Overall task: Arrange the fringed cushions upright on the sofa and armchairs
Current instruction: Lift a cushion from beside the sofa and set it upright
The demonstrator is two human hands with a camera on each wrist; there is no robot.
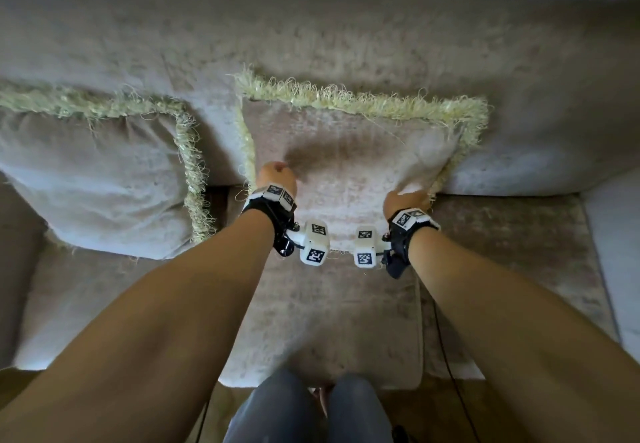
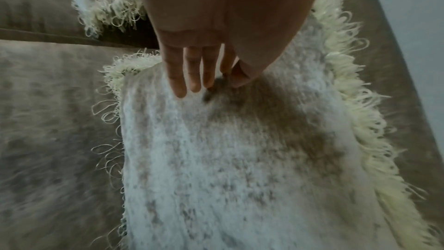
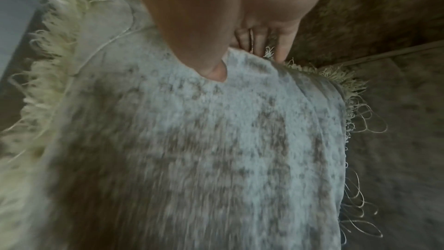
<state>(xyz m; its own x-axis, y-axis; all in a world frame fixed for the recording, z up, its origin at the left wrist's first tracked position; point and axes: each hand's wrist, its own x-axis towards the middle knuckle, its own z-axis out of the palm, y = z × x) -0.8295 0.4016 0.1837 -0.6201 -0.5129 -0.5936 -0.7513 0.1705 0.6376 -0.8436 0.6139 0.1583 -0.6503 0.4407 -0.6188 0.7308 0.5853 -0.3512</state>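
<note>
A beige fringed cushion [image 1: 349,172] leans against the sofa backrest [image 1: 311,33], its lower edge on the seat. My left hand [image 1: 277,174] is at its left side. In the left wrist view the left hand [image 2: 209,85] has straight fingers [image 2: 179,83] touching the cushion [image 2: 240,159] face beside a small dent. My right hand [image 1: 405,196] grips the cushion's right corner. In the right wrist view that hand [image 3: 240,58] has its thumb on the cushion [image 3: 204,140] front and its fingers [image 3: 281,45] behind the fringe. A second fringed cushion [image 1: 93,179] leans to the left.
The sofa seat [image 1: 502,252] stretches right of the held cushion to a pale armrest [image 1: 616,252]. The second cushion's fringe [image 2: 113,10] shows in the left wrist view. My legs [image 1: 311,411] stand against the sofa's front edge.
</note>
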